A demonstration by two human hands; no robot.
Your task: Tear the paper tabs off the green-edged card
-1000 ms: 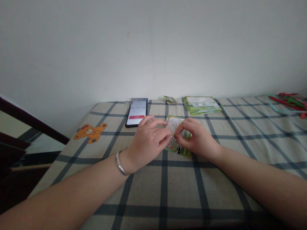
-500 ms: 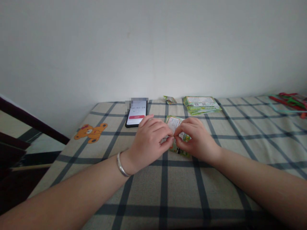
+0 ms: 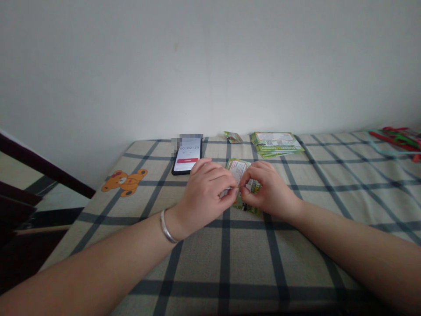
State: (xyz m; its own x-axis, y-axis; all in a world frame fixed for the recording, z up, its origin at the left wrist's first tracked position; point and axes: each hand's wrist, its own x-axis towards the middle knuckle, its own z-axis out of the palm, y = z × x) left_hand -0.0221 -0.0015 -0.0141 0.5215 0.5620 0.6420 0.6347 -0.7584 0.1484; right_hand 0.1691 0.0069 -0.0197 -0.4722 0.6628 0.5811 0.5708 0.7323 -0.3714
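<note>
My left hand [image 3: 210, 186], with a silver bangle at the wrist, has its thumb and fingertips pinched together. Facing it, my right hand [image 3: 266, 186] pinches in the same way, its fingertips a small gap from the left ones. Between them shows a thin sliver of something, too small to name. Beneath and behind both hands lies a green printed packet [image 3: 237, 166] with a white text panel, partly covered by the fingers. Whether the sliver belongs to this packet cannot be made out.
A phone [image 3: 187, 166] showing a running timer lies beyond my left hand. Near the wall are a small crumpled packet [image 3: 233, 138] and a stack of green packets [image 3: 276, 142]. A bear cut-out [image 3: 125, 182] lies left; a clear-edged container [image 3: 391, 151] of red and green items sits far right.
My right hand has shifted very slightly to the right, so the gap between the fingertips is a little wider. The phone's timer has advanced one second.
</note>
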